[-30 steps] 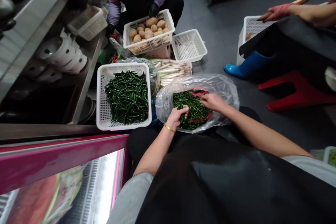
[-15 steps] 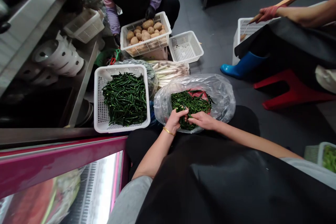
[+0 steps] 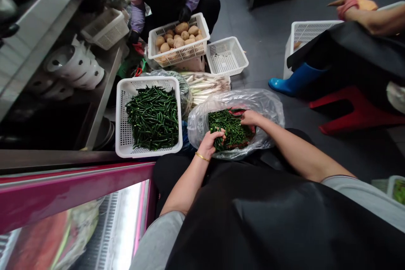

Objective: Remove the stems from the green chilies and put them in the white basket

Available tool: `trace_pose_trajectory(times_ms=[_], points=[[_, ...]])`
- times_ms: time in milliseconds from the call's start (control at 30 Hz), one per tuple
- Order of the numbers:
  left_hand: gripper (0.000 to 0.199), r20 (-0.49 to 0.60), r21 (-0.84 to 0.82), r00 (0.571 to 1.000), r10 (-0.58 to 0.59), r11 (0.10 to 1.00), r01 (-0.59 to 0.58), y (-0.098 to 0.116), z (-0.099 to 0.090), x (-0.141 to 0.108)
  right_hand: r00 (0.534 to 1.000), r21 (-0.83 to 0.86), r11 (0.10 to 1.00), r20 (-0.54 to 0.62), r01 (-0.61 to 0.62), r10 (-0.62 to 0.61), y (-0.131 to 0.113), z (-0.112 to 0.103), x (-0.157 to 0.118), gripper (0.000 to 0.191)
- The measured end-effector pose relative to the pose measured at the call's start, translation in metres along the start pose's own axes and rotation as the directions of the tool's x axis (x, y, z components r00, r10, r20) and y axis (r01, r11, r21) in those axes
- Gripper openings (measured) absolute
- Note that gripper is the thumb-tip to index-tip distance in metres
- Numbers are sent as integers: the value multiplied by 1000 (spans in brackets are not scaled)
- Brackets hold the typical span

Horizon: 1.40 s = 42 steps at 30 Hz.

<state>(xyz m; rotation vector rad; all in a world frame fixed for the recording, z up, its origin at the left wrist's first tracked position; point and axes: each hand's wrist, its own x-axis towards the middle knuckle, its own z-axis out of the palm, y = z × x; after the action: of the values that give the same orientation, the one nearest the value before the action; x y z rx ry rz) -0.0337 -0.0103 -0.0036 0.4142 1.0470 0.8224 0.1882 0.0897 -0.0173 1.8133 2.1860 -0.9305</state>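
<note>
My left hand is closed around a small bunch of green chili peppers over the near left part of a clear plastic bag. Inside the open bag lies a heap of thin green stems, with dark green chili peppers among them. My right hand reaches into the bag's far right side, fingers drawn together at the heap's edge; their tips are partly hidden. Left of the bag, a white perforated basket holds many green chili peppers.
Behind the bag lie white-stalked vegetables. A co-worker's gloved hand rests at a basket of potatoes, beside another white basket. On the right are another person's blue boot and a red stool. Steel shelving stands left.
My right hand has moved away from my left hand to the far right of the heap. My left hand stays closed on peppers. The person at right has shifted their hands.
</note>
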Motion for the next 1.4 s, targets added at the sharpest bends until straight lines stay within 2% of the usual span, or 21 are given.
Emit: trace_pose_trajectory(times_ms=[100, 200, 267, 400, 433, 500, 567, 600, 633, 700, 767, 833, 867, 933, 1033, 1100, 1167, 1233, 1300, 1367, 1400], points=[[31, -66, 1, 996, 54, 999, -54, 1, 3, 0, 993, 347, 936, 84, 53, -87, -12, -10, -13, 20], [32, -79, 41, 990, 116, 993, -113, 0, 10, 2, 969, 653, 756, 165, 33, -185, -29, -12, -26, 28], [36, -61, 69, 990, 127, 990, -122, -1, 13, 5, 966, 722, 691, 145, 44, -213, -43, -4, -33, 32], [44, -121, 45, 982, 146, 989, -142, -5, 14, 7, 988, 789, 595, -98, 151, -122, -62, 34, -51, 35], [44, -138, 29, 979, 150, 989, -147, -6, 13, 6, 988, 801, 579, -123, 154, -92, -64, 46, -56, 38], [44, -143, -12, 980, 138, 990, -141, -9, 12, 4, 996, 812, 578, -44, 85, -84, -65, 67, -67, 43], [44, -123, -67, 986, 110, 991, -119, -11, 12, 1, 988, 804, 595, 82, 12, -131, -65, 80, -77, 49], [42, -114, -98, 988, 100, 989, -111, -12, 12, 0, 983, 799, 601, 96, 20, -160, -64, 83, -81, 51], [40, -105, -124, 990, 91, 987, -104, -12, 12, 0, 980, 786, 614, 62, 70, -190, -64, 83, -84, 53], [34, -78, -153, 995, 58, 986, -69, -13, 10, -2, 956, 674, 689, -95, 267, -278, -63, 74, -89, 53], [29, -3, -128, 1000, -31, 991, 30, -13, 8, -3, 871, 423, 763, -190, 489, -453, -59, 59, -93, 48], [28, 81, -82, 987, -137, 986, 143, -13, 7, -3, 779, 197, 754, -133, 627, -613, -53, 43, -94, 43], [29, 105, -69, 980, -168, 982, 176, -13, 7, -4, 756, 141, 744, -78, 653, -650, -50, 36, -93, 42], [30, 92, -79, 984, -151, 984, 158, -10, 9, -4, 759, 114, 754, -8, 647, -651, -46, 24, -88, 44], [28, 3, -102, 1000, 20, 995, -20, -3, 12, -5, 826, 241, 800, -13, 550, -564, -50, 19, -78, 44], [27, 1, -84, 993, 120, 989, -120, 2, 13, -6, 875, 442, 791, 27, 424, -484, -59, 24, -75, 44], [28, 37, -68, 987, 153, 986, -151, 4, 13, -9, 899, 587, 748, 76, 310, -432, -66, 33, -76, 47], [30, 46, -63, 987, 153, 987, -150, 3, 13, -12, 905, 573, 744, 8, 344, -424, -70, 42, -80, 48], [32, 12, -67, 990, 139, 988, -138, 1, 13, -14, 872, 399, 778, -150, 485, -467, -69, 48, -86, 47], [35, -14, -76, 994, 109, 991, -110, -1, 15, -14, 790, 164, 781, -261, 602, -555, -64, 47, -90, 47], [36, -14, -79, 996, 89, 993, -90, -1, 17, -14, 750, 69, 765, -276, 640, -602, -60, 44, -91, 47]])
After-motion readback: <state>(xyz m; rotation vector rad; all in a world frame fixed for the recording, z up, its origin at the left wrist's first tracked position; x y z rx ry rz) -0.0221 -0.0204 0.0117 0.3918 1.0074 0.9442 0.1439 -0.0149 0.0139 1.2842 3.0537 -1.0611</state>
